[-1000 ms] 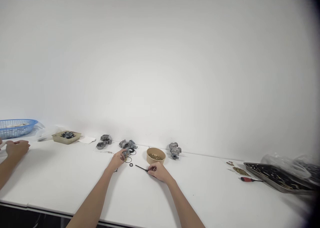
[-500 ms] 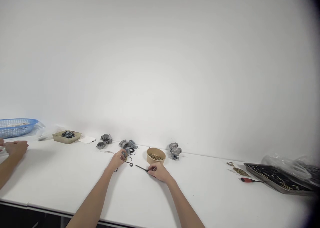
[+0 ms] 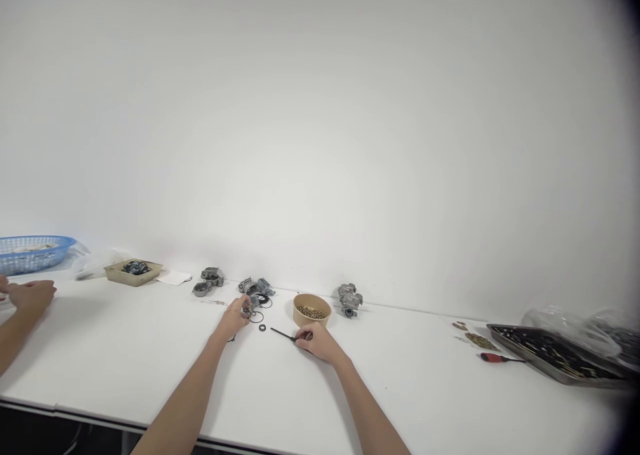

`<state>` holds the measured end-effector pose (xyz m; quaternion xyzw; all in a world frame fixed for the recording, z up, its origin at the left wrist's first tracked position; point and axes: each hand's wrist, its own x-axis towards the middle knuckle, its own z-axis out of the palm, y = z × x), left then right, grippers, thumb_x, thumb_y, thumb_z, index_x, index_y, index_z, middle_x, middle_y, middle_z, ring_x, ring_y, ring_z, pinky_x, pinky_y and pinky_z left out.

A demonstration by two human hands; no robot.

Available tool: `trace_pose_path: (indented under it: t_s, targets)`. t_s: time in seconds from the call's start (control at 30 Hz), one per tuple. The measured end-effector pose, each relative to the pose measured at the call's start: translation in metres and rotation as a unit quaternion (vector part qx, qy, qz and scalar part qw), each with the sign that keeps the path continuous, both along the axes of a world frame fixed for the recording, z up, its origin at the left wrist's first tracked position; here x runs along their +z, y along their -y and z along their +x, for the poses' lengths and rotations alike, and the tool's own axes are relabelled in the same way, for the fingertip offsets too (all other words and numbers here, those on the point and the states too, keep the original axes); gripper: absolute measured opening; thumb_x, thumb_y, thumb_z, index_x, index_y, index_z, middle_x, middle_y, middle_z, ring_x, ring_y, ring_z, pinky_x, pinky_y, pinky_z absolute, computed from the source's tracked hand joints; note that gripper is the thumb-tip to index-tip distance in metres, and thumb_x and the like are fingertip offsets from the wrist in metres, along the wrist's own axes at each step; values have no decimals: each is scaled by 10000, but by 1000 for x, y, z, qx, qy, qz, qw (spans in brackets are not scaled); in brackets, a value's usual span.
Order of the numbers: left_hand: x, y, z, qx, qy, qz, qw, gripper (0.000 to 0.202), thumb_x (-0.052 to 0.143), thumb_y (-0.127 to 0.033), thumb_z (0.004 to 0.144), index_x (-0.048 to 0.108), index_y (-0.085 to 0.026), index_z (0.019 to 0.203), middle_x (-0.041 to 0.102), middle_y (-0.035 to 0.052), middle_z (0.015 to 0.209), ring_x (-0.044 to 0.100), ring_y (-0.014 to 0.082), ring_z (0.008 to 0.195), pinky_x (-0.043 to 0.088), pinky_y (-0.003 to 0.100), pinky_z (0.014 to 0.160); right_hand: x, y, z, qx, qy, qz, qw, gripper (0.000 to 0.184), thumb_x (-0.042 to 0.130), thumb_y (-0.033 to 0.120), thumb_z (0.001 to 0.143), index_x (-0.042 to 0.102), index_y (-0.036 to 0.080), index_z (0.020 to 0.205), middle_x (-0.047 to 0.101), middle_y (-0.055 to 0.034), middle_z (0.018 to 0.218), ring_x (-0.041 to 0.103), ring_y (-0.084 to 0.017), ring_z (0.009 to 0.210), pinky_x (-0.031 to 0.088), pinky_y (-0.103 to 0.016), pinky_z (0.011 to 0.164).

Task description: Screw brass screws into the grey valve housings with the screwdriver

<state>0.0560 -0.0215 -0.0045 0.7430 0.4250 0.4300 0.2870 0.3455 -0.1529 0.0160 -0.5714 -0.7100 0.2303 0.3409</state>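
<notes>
My left hand [image 3: 234, 318] is closed at a small grey metal housing [image 3: 253, 304], fingers curled against its near side and partly hiding it. Thin black rubber rings [image 3: 265, 301] lie beside that housing, and a small thick black ring [image 3: 263, 328] rests on the table between my hands. In my right hand [image 3: 316, 343] is a screwdriver [image 3: 283, 334], its dark shaft pointing left and its handle mostly covered by my fingers. Directly behind this hand stands a round cardboard bowl [image 3: 313, 300] with many small brass-coloured pieces in it.
Grey metal housings [image 3: 349, 300] stand right of the bowl, others [image 3: 209, 281] at back left. A shallow tray [image 3: 131, 278], blue basket [image 3: 60, 245] and another person's hand [image 3: 34, 295] are left. At right lie a red-handled screwdriver [image 3: 493, 358] and a dark metal tray [image 3: 555, 375].
My left hand has shifted very slightly left at the housing. My right hand and the screwdriver stay almost where they were.
</notes>
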Motion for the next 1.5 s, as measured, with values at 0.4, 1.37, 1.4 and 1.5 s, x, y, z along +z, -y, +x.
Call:
trace_pose_path:
  t_s: [0.4,1.37,1.4,1.5]
  targets:
    - [5,2,0,-18,-8,43,999,224,629,-197,668,488,-226,840,604,-10,861,582,185,779,438,269,716,-2,-3,1,-11,-1,-4,1000,214,686,325,751,781,208,903,756,-43,928,659,-223,861,499,-314,770]
    - [18,1,2,7,41,-113,993,491,708,-510,726,758,-134,1038,752,109,896,665,240,757,495,304,626,4,2,-3,-7,16,-6,1000,194,677,306,762,784,214,895,751,-45,883,662,-221,836,496,-307,749]
    - [19,3,3,-8,51,-127,990,530,709,-537,723,749,-133,1064,748,109,898,659,223,729,488,294,600,5,2,-4,-13,20,-1,1000,195,683,309,760,785,212,895,749,-48,891,662,-223,840,497,-309,754]
    - [22,10,11,-69,79,-155,982,583,739,-551,704,718,-157,1134,741,97,922,653,192,727,479,271,586,7,3,-11,-29,26,53,998,194,684,340,781,785,206,879,740,-61,963,651,-229,883,496,-315,791]
